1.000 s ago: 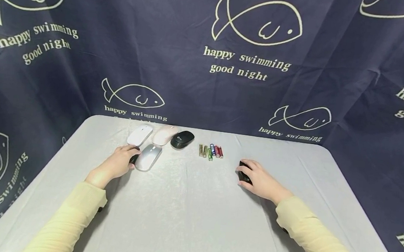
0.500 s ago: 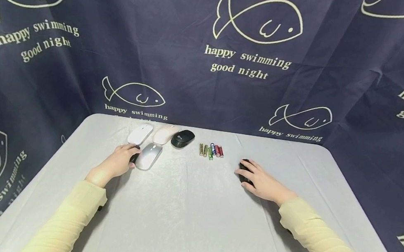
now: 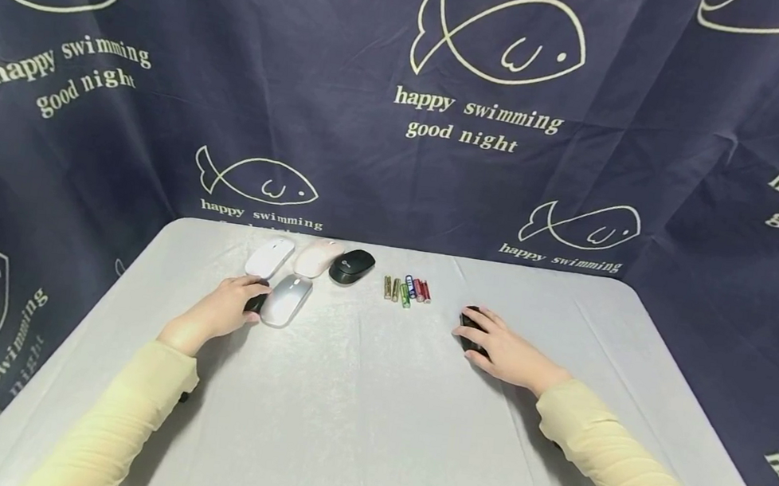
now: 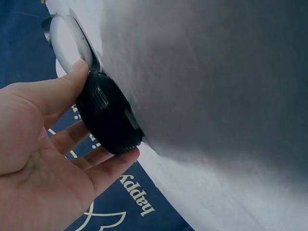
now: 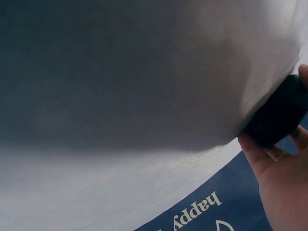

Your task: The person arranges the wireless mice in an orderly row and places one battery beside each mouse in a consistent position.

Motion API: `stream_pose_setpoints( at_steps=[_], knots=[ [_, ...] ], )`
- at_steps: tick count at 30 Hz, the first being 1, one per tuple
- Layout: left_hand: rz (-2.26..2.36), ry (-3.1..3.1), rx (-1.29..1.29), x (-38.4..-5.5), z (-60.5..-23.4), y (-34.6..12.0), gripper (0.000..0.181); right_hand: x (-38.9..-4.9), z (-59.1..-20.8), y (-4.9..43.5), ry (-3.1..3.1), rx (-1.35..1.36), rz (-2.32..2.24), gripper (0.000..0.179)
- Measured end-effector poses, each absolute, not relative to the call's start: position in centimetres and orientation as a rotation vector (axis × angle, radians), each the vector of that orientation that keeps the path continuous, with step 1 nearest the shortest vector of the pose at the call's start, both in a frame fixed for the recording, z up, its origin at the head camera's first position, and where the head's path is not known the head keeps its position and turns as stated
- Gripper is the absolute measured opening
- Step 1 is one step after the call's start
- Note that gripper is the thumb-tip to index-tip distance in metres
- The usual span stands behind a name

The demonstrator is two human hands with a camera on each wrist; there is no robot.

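On the left side of the table, my left hand (image 3: pixel 219 310) grips a black computer mouse (image 4: pixel 107 113) between thumb and fingertips. Beside that mouse, to its right, lies a silver mouse (image 3: pixel 287 301). My right hand (image 3: pixel 512 355) holds another black mouse (image 3: pixel 470 326) on the right side of the table, thumb on the near side and fingers over and around it. In the right wrist view this mouse (image 5: pixel 279 113) is dark and partly cut off by the frame edge.
Behind the silver mouse are a white mouse (image 3: pixel 269 257), a pale pink mouse (image 3: pixel 319 259) and a black mouse (image 3: pixel 352 268). Several small batteries, gold (image 3: pixel 387 288), green (image 3: pixel 405 296), blue (image 3: pixel 410 285) and red (image 3: pixel 422 291), lie at the back middle. A dark fish-print curtain (image 3: pixel 439 184) surrounds the table.
My left hand has shifted slightly left with its black mouse. The right hand's fingers moved a little on their mouse early on, then stayed still. Other mice and batteries keep their places.
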State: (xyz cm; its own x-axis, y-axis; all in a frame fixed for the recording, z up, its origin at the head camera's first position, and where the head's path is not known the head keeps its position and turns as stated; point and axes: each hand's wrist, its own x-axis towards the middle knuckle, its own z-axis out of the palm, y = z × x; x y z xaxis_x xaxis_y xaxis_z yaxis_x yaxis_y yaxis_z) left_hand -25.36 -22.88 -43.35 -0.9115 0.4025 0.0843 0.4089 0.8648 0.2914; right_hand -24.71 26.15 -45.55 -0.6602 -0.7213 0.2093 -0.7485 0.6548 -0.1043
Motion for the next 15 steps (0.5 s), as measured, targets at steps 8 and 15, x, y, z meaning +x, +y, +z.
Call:
stream_pose_setpoints(
  at_steps=[8,15],
  knots=[
    [-0.383,-3.038,-0.680,-25.7,-43.0,-22.9,0.057,-24.9,-45.6,26.1,-2.713,1.224,0.264,0.037],
    [-0.376,-3.055,-0.787,-26.8,-42.3,-21.8,0.081,-24.9,-45.4,26.3,-2.700,1.240,0.291,0.037]
  ],
)
